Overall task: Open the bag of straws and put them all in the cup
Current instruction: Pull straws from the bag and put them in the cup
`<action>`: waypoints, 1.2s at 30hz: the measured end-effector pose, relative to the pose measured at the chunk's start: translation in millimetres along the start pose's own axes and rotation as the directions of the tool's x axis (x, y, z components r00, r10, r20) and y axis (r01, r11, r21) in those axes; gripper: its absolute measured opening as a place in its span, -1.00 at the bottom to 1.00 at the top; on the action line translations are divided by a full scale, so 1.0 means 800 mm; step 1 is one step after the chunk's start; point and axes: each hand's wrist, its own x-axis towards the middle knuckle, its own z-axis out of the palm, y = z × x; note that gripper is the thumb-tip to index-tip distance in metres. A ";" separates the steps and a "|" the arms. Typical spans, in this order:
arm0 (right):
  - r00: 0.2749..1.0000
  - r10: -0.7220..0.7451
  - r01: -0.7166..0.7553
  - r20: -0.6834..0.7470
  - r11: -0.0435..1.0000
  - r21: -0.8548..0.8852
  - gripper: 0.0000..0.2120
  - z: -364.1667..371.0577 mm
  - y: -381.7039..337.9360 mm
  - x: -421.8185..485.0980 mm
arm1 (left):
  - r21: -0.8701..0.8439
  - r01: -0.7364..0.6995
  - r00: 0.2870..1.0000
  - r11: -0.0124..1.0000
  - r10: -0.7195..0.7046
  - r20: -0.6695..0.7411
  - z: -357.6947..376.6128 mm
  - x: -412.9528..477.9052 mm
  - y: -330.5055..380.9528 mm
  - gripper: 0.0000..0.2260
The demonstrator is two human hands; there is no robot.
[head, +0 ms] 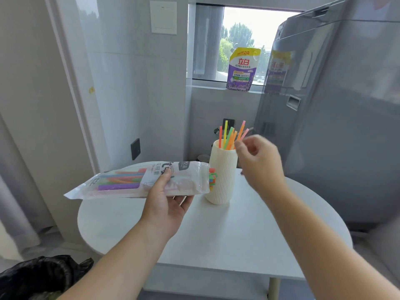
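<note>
1. Bag [134, 180]: open at its right end. I hold it off the table [238, 234], roughly level, with its mouth just beside the cup [223, 176]. My left hand [166, 200] grasps the bag at mid-length, thumb on top and fingers underneath.
2. Cup: upright on the far middle of the table. A small bunch of thin straws [229, 137] stands in it, in orange, yellow, green and pink, leaning right.
3. Bag contents [121, 180]: many coloured straws lie inside, and a cluster of ends [212, 177] pokes out at the mouth.
4. Progress, as I judge it: the opening is done and the transfer is partly done. Most of the straws seem to be in the bag, not yet in the cup.
5. Right hand [259, 161]: at the cup rim on its right side, fingers loosely curled and motion-blurred. A pink straw runs behind the fingertips. I cannot tell whether I am pinching it or have let go.
6. Hard to read: the frosted bag film hides the straw count, and the cup wall hides how deep the straws sit. The bag print is only partly legible.
</note>
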 end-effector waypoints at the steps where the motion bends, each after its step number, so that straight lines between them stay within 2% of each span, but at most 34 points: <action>1: 0.995 0.064 -0.066 0.081 0.998 0.015 -0.87 0.004 0.004 -0.014 | 0.012 0.000 1.000 1.000 0.000 0.010 0.000 -0.001 0.000 -0.84; 3: 0.944 0.195 -0.205 0.266 0.979 0.010 -0.80 0.012 0.008 -0.034 | 0.036 -0.004 1.000 0.999 0.003 0.020 0.000 -0.002 -0.001 -0.84; 5: 0.894 0.265 -0.310 0.361 0.948 0.070 -0.76 0.015 0.014 -0.044 | 0.056 0.002 0.999 0.998 -0.004 0.036 0.001 -0.005 -0.002 -0.83; 8: 0.869 0.305 -0.404 0.390 0.892 0.202 -0.81 0.010 0.018 -0.047 | 0.083 -0.003 0.998 0.997 -0.002 0.067 0.001 -0.008 -0.002 -0.83; 13: 0.827 0.360 -0.509 0.431 0.805 0.305 -0.82 0.003 0.019 -0.046 | 0.146 -0.033 0.993 0.989 0.017 0.114 0.000 -0.010 -0.001 -0.83; 17: 0.802 0.359 -0.542 0.477 0.772 0.332 -0.85 0.005 0.022 -0.048 | 0.157 -0.058 0.990 0.986 0.037 0.136 0.000 -0.011 0.001 -0.84; 25: 0.794 0.408 -0.588 0.450 0.702 0.400 -0.91 -0.003 0.026 -0.042 | 0.149 -0.103 0.989 0.983 0.085 0.125 -0.004 -0.007 0.009 -0.80; 29: 0.766 0.422 -0.624 0.485 0.669 0.404 -0.80 -0.004 0.028 -0.044 | 0.150 -0.118 0.987 0.982 0.100 0.124 -0.005 -0.006 0.011 -0.71; 36: 0.816 0.387 -0.563 0.429 0.698 0.442 -0.86 -0.007 0.028 -0.040 | 0.120 -0.092 0.992 0.989 0.080 0.100 -0.004 -0.007 0.011 -0.82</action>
